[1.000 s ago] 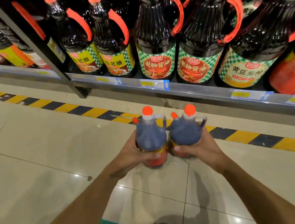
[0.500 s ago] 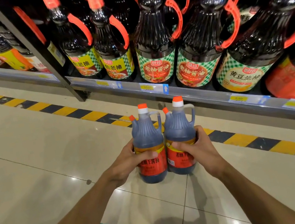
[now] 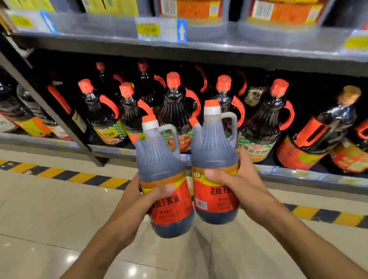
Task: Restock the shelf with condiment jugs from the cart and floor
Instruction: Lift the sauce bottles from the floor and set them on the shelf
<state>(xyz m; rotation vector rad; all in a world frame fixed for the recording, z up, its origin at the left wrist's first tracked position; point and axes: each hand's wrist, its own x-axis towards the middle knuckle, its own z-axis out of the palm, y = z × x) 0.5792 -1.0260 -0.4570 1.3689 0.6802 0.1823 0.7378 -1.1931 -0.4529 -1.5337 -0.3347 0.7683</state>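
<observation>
Both hands [image 3: 239, 186] have raised the two jugs [image 3: 164, 181] higher, toward the shelf [image 3: 259, 44]

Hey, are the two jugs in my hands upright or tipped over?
Upright. The left jug and right jug both have their orange caps pointing up, bases down, each gripped around its label.

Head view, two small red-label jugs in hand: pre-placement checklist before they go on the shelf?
1. Left hand grips the left small dark jug with red label and orange cap round its body: ok.
2. Right hand grips the right matching small jug: ok.
3. Both jugs upright, caps on: ok.
4. Free slot on the lower grey metal shelf: not ok; the front row of large dark bottles with orange handles looks full.
5. Matching product on the shelf: cannot tell; shelf labels are blurred.
6. Room on the upper grey shelf: cannot tell; only the bases of its boxes show.
</observation>
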